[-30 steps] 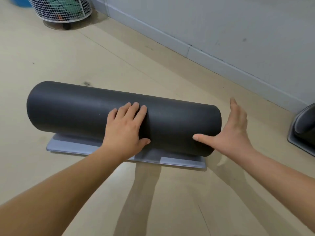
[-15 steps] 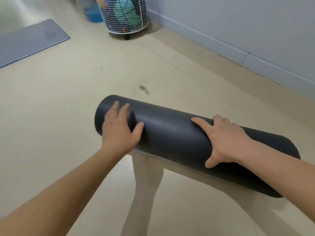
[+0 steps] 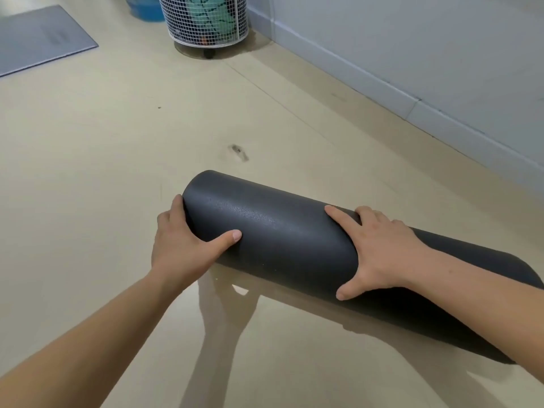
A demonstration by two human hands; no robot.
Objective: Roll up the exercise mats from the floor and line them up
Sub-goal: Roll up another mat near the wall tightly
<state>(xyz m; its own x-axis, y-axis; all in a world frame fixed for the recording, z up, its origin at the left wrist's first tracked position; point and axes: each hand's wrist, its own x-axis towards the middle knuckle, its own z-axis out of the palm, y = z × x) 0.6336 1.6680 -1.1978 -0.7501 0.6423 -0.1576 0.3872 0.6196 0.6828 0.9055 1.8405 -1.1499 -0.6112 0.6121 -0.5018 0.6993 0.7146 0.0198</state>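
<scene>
Head: left hand [image 3: 176,245] at mat [image 3: 279,240] end.

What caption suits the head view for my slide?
A rolled dark mat gripped by the left hand and right hand; flat grey mat and wire basket beyond on the floor.

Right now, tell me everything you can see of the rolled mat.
The rolled mat is a dark grey, near-black cylinder with a finely pebbled, matte, foam-like skin, fully rolled with no loose flap showing. It runs from mid-frame toward the lower right, its right end partly behind the forearm. The left hand grips its left end, thumb on the near face. The right hand wraps over its middle. The beige floor is below it; contact cannot be told.
</scene>
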